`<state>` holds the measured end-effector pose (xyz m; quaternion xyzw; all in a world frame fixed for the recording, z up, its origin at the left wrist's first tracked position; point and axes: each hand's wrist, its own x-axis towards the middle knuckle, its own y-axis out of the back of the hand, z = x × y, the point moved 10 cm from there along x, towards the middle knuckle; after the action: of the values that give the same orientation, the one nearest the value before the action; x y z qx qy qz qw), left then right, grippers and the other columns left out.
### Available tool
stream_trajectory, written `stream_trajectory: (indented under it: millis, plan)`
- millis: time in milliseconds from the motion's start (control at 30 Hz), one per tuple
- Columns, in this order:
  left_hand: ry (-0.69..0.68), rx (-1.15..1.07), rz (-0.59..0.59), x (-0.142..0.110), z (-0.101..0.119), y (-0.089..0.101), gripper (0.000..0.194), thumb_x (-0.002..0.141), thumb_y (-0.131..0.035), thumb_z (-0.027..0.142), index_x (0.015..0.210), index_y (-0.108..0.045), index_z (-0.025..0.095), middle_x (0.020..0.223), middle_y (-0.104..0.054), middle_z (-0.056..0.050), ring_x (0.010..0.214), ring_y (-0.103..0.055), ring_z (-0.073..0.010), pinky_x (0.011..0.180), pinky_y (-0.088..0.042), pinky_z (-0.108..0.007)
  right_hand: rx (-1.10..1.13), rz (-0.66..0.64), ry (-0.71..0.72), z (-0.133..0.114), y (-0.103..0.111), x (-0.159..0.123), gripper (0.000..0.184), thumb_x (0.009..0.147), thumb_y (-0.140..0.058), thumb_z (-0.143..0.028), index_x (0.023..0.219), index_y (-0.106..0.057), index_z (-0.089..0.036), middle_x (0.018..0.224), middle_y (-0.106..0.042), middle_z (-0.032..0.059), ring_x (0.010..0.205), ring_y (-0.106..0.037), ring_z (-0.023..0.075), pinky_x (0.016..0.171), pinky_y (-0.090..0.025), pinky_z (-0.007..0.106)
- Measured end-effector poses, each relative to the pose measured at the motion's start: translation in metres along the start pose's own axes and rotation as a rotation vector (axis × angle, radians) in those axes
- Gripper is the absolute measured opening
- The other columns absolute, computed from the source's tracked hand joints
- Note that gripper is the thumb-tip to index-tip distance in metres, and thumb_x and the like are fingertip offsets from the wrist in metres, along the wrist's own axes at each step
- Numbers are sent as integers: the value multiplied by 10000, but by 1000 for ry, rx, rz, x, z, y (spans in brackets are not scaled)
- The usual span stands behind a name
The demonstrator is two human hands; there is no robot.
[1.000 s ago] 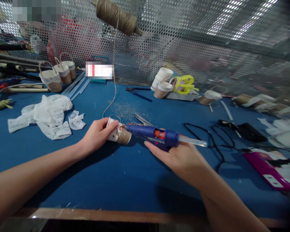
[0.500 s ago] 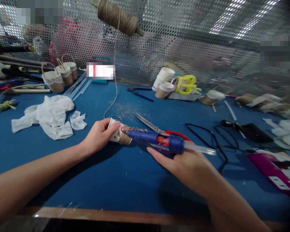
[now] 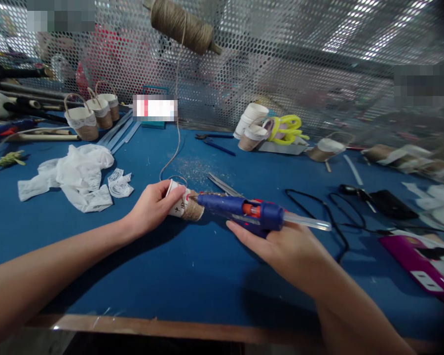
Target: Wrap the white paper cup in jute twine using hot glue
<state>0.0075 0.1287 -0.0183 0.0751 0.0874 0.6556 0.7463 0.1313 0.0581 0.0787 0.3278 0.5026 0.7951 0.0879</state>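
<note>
My left hand [image 3: 154,206] is closed round the rim end of a white paper cup [image 3: 176,208], which lies tilted on its side. Brown twine [image 3: 193,211] wraps the cup's base end, and a strand runs from it up to a spool [image 3: 181,25]. In my right hand [image 3: 286,251] is a blue hot glue gun [image 3: 240,209], a clear glue stick [image 3: 308,221] poking out of its back. The gun's nozzle points left, at or very near the cup's side; whether they touch I cannot tell. Partly behind the gun lie scissors [image 3: 224,184].
White lace [image 3: 68,175] lies heaped at left. Several twine-wrapped cups with handles [image 3: 82,124] stand behind it. Pliers [image 3: 216,143], stacked paper cups [image 3: 253,118] and yellow cord [image 3: 286,129] sit at the back. Black cable [image 3: 314,204] and a purple power strip [image 3: 414,259] lie right.
The cup and the glue gun have shifted very slightly to the right, with the nozzle still at the cup's side. Both hands keep their hold.
</note>
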Motion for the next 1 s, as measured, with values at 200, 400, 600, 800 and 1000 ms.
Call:
stream_trajectory:
  millis: [200, 400, 600, 800, 1000]
  plan:
    - [2, -22, 2, 1, -2, 0, 322, 782, -455, 416, 811, -564, 114, 662, -551, -10, 545, -460, -101, 509, -366, -212, -187, 47, 138, -17, 5, -6, 430, 858, -294, -112, 700, -686, -192, 527, -577, 65, 510, -535, 184, 490, -411, 295]
    - [0, 7, 10, 0, -1, 2, 332, 777, -456, 429, 804, -567, 117, 656, -548, -6, 546, -463, -106, 507, -367, -212, -137, 57, 54, -11, 0, -12, 358, 848, -354, -129, 684, -667, -193, 543, -561, 59, 527, -521, 184, 512, -404, 300]
    - [-6, 45, 27, -1, 1, 3, 314, 783, -448, 412, 779, -562, 120, 634, -525, -2, 538, -437, -99, 489, -345, -206, 67, -8, -178, 6, -6, -13, 328, 860, -383, -247, 679, -651, -193, 558, -571, 54, 575, -558, 174, 520, -429, 271]
    - [-5, 33, 20, 0, 2, 3, 311, 782, -449, 410, 766, -558, 119, 629, -524, -2, 520, -419, -90, 467, -326, -200, 171, -54, -302, 13, -17, -25, 243, 825, -439, -313, 724, -642, -224, 548, -573, 20, 548, -558, 155, 486, -420, 253]
    - [2, 26, 19, 0, 0, 3, 322, 784, -446, 419, 777, -565, 120, 632, -542, -7, 511, -434, -92, 469, -340, -203, 106, -59, -202, 7, -12, -19, 291, 845, -406, -260, 698, -655, -228, 527, -553, 25, 558, -552, 162, 508, -425, 270]
